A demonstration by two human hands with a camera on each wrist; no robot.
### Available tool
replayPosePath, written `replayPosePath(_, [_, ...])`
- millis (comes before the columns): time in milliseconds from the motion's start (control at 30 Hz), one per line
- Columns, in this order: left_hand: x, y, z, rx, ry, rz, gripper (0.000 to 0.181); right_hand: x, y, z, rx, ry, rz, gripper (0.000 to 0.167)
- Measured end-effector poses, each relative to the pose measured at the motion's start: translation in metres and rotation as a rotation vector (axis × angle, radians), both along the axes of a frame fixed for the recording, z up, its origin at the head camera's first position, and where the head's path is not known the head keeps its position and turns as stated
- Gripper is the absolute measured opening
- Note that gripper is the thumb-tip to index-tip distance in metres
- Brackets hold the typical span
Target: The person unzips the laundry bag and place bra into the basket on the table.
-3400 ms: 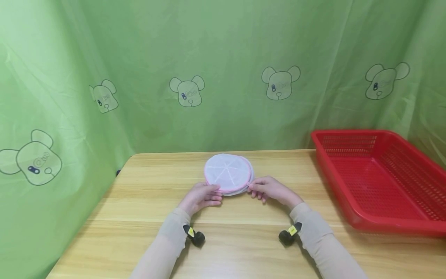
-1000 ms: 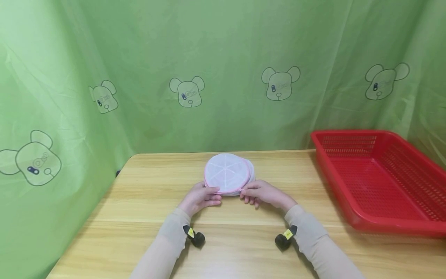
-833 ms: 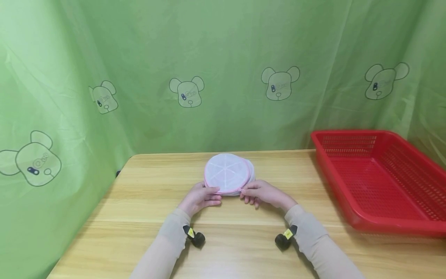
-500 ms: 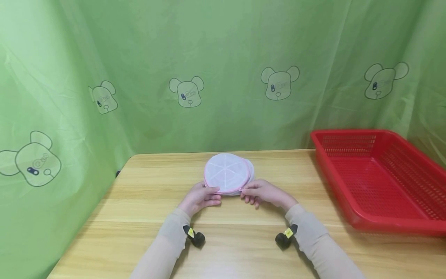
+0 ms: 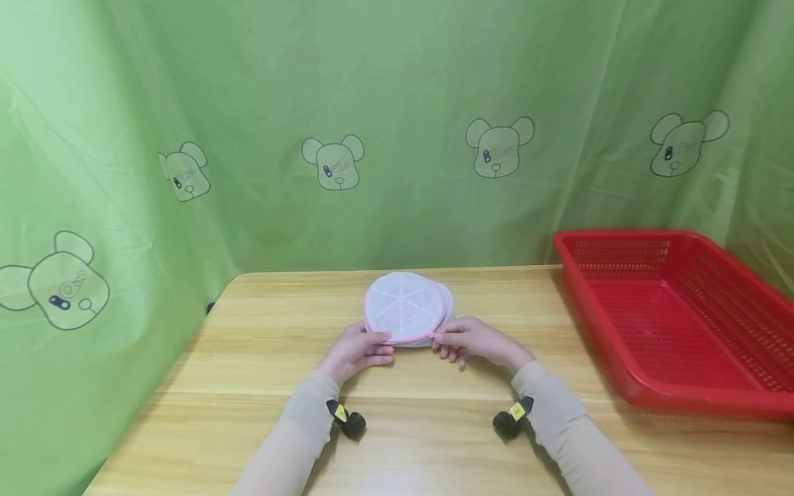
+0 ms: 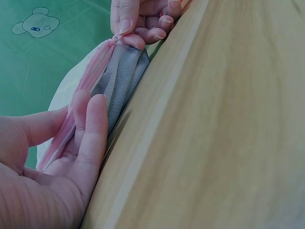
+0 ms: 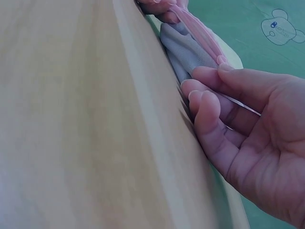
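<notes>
Mesh pouch (image 5: pixel 402 306), two-handed
Left hand (image 5: pixel 358 351) grips it, right hand (image 5: pixel 476 342) pinches zipper pull (image 5: pixel 432 335); curtain lettering (image 5: pixel 339 166) beyond them's unreadable.

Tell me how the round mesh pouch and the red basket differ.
The pouch is pale with a pink zipper; the basket is red. The pouch is round and soft; the basket is larger and rectangular. The left hand grips the pouch and the right hand pinches its zipper; neither touches the basket. Both are openwork: mesh pouch, perforated basket.
</notes>
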State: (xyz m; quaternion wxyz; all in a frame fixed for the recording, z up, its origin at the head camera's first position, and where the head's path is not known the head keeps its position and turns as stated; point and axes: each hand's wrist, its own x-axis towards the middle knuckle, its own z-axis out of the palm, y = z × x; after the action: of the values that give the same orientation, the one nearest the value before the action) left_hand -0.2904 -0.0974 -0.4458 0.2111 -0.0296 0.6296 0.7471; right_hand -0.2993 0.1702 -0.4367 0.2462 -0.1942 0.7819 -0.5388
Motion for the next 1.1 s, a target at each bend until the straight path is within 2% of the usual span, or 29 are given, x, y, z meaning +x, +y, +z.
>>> replayPosePath(1100, [0.0004,0.0006,0.0018,0.006,0.011,-0.009,0.031,-0.0023,0.0093,0.0026,-0.007,0.009,-0.057,0.033])
